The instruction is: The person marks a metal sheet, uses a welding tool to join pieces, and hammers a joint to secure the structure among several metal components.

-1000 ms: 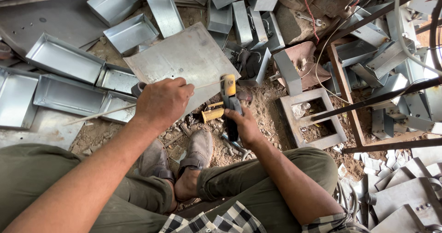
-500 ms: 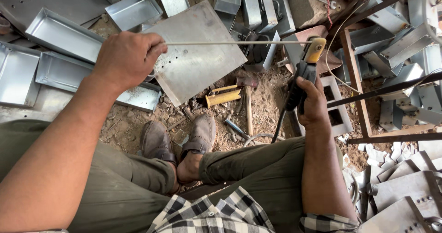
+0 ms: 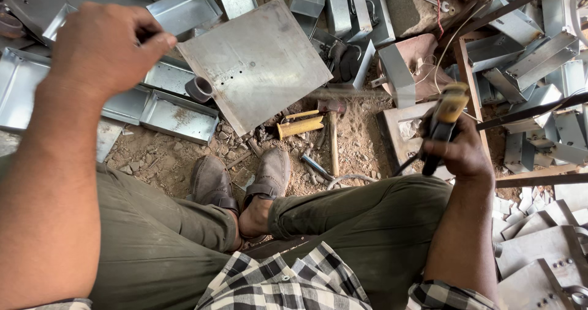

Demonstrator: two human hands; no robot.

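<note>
My left hand (image 3: 104, 52) is raised at the upper left, with thumb and fingers pinched on the end of a thin metal rod; the rest of the rod is blurred. My right hand (image 3: 462, 154) grips a yellow and black electrode holder (image 3: 446, 117) with a cable trailing from it, above my right knee. Between the hands a square grey metal sheet (image 3: 257, 65) with small holes lies tilted on the dirt. Neither hand touches the sheet.
Folded metal trays (image 3: 177, 117) lie at the left and along the top. A yellow-handled tool (image 3: 300, 126) and a hammer (image 3: 334, 138) rest on the dirt near my shoes (image 3: 269, 172). Metal frames and bars (image 3: 527, 114) crowd the right, with offcuts (image 3: 539, 267) below.
My hands were together over the sheet with the holder, then moved apart. The left hand has gone up and left with the rod, the right hand out to the right with the holder.
</note>
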